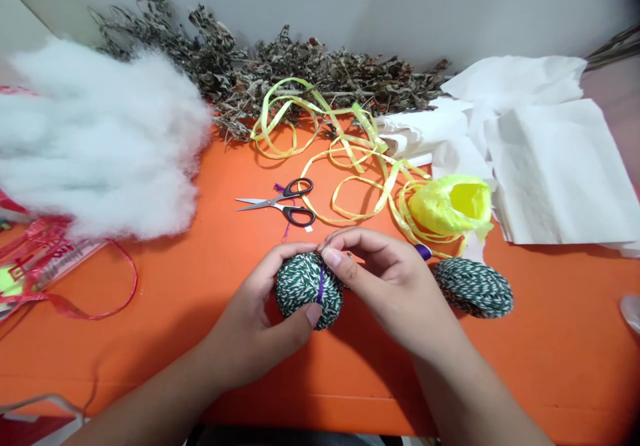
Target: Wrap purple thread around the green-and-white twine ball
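My left hand (260, 319) is wrapped around a round knitted ball (295, 293) of dark green and white yarn, thumb in front and fingers behind. A narrow purple ribbon (321, 283) runs upright over the ball's front. At its upper end my right hand (383, 276) is closed in a pinch, thumb against forefinger, touching the top of the ball. The ribbon disappears at those fingertips. Just right of my right hand lies a second green and white knitted piece (473, 287), oval in shape. A small purple roll (423, 252) shows partly behind my right hand.
Black-handled scissors (280, 203) lie beyond the ball on the orange table (370, 393). Yellow ribbon (345, 219) loops back from a yellow roll (450, 206). White stuffing (110, 139) and red plastic ribbon (125, 299) are left, dried plants (300, 76) behind, white sheets (565, 173) right.
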